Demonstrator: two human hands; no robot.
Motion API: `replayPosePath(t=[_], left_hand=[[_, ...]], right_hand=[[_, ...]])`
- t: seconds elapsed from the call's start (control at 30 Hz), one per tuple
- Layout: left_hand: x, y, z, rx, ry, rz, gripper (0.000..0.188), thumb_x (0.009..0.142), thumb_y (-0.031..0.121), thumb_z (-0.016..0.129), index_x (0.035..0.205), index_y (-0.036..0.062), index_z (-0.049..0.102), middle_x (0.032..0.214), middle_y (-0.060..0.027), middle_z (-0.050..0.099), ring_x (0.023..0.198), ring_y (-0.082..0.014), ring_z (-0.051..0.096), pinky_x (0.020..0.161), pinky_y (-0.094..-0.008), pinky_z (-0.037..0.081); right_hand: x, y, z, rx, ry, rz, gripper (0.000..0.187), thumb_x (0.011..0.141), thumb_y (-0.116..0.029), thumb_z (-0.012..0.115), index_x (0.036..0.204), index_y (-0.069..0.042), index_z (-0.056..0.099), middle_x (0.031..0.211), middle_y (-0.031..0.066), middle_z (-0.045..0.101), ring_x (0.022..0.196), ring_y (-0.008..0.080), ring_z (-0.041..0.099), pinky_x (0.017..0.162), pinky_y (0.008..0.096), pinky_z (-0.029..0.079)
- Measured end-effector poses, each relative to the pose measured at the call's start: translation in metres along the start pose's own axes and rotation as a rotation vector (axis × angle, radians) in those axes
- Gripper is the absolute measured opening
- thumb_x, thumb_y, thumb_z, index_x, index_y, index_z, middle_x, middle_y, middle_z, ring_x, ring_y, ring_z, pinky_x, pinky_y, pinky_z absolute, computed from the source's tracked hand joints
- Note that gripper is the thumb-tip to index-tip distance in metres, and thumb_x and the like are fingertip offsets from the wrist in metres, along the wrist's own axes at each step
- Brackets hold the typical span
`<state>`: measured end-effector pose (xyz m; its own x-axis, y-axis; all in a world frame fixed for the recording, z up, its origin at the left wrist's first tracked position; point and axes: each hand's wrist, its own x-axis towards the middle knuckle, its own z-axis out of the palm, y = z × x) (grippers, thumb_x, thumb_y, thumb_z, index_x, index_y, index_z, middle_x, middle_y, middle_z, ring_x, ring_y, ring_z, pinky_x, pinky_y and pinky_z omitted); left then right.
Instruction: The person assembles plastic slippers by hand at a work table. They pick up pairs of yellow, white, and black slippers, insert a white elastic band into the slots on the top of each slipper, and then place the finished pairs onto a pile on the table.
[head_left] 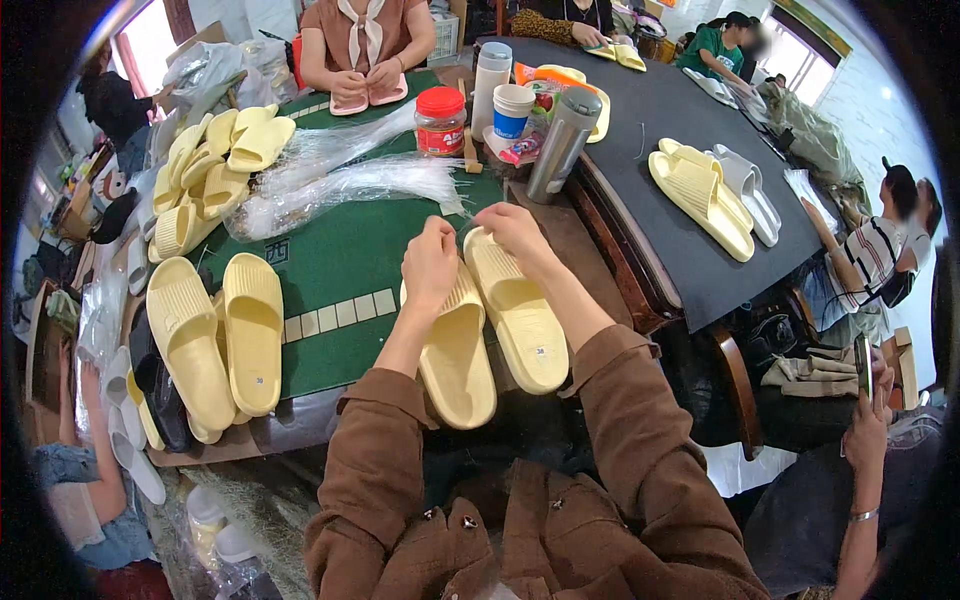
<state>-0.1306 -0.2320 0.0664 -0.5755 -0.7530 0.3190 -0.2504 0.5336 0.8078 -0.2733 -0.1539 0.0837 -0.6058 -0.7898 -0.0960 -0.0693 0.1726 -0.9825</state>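
A pair of pale yellow slides lies side by side at the table's near edge, the left slide (pixel 458 372) and the right slide (pixel 530 345) with toes pointing away from me. Over the strap of the left one, my left hand (pixel 430 265) is closed in a pinch. My right hand (pixel 513 238) pinches close by, above the right slide's strap. Something thin and clear seems to run between the fingertips, too fine to make out. Just beyond lies a bundle of clear plastic strands (pixel 350 190).
More yellow slides (pixel 185 340) and a heap of slides (pixel 215 165) lie left on the green table. Ahead stand a red-lidded jar (pixel 440 122), a paper cup (pixel 512 110) and a steel tumbler (pixel 563 145). Across from me, a person's hands (pixel 367 80) hold pink slides. Yellow slides (pixel 700 195) rest on the dark table.
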Motion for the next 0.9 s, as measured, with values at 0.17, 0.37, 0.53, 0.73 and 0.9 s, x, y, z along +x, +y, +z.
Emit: replayPosePath(t=[0.17, 0.37, 0.53, 0.73, 0.9], left_hand=[[-0.003, 0.007, 0.007, -0.071, -0.039, -0.011, 0.015, 0.087, 0.016, 0.056, 0.086, 0.0031, 0.064, 0.081, -0.0156, 0.067, 0.076, -0.0348, 0.064, 0.069, -0.0430, 0.049], [-0.002, -0.001, 0.006, -0.160, -0.063, -0.049, 0.014, 0.088, 0.012, 0.057, 0.088, -0.0009, 0.062, 0.075, -0.0142, 0.064, 0.066, -0.0266, 0.062, 0.063, -0.0360, 0.048], [0.003, -0.016, 0.007, 0.004, 0.152, 0.102, 0.012, 0.088, 0.011, 0.056, 0.088, 0.0008, 0.061, 0.077, -0.0129, 0.061, 0.070, -0.0281, 0.059, 0.065, -0.0376, 0.046], [-0.004, -0.014, 0.013, 0.008, 0.209, 0.126, 0.012, 0.089, 0.012, 0.056, 0.087, 0.0013, 0.062, 0.081, -0.0147, 0.062, 0.076, -0.0319, 0.060, 0.068, -0.0401, 0.046], [-0.006, -0.011, 0.015, 0.133, 0.084, 0.140, 0.013, 0.087, 0.010, 0.055, 0.086, 0.0013, 0.063, 0.084, -0.0156, 0.066, 0.081, -0.0341, 0.062, 0.072, -0.0417, 0.047]], right_hand=[[0.000, 0.012, 0.003, -0.011, 0.147, -0.173, 0.020, 0.085, -0.019, 0.063, 0.093, -0.001, 0.066, 0.083, 0.0046, 0.065, 0.075, 0.0109, 0.057, 0.068, 0.0272, 0.045], [0.002, 0.014, 0.003, -0.015, 0.149, -0.104, 0.023, 0.085, -0.018, 0.063, 0.098, 0.000, 0.066, 0.086, 0.0066, 0.066, 0.081, 0.0156, 0.061, 0.075, 0.0300, 0.047], [-0.007, 0.009, 0.022, -0.374, 0.158, -0.629, 0.022, 0.084, -0.016, 0.062, 0.102, -0.005, 0.068, 0.098, 0.0136, 0.066, 0.093, 0.0270, 0.064, 0.084, 0.0358, 0.048], [-0.006, -0.001, 0.020, -0.408, -0.028, -0.470, 0.018, 0.084, -0.014, 0.059, 0.091, -0.002, 0.069, 0.074, 0.0140, 0.068, 0.070, 0.0291, 0.067, 0.067, 0.0355, 0.051], [0.008, 0.001, 0.012, -0.408, 0.177, -0.311, 0.019, 0.086, -0.014, 0.059, 0.096, 0.000, 0.068, 0.082, 0.0152, 0.069, 0.078, 0.0224, 0.068, 0.072, 0.0324, 0.051]])
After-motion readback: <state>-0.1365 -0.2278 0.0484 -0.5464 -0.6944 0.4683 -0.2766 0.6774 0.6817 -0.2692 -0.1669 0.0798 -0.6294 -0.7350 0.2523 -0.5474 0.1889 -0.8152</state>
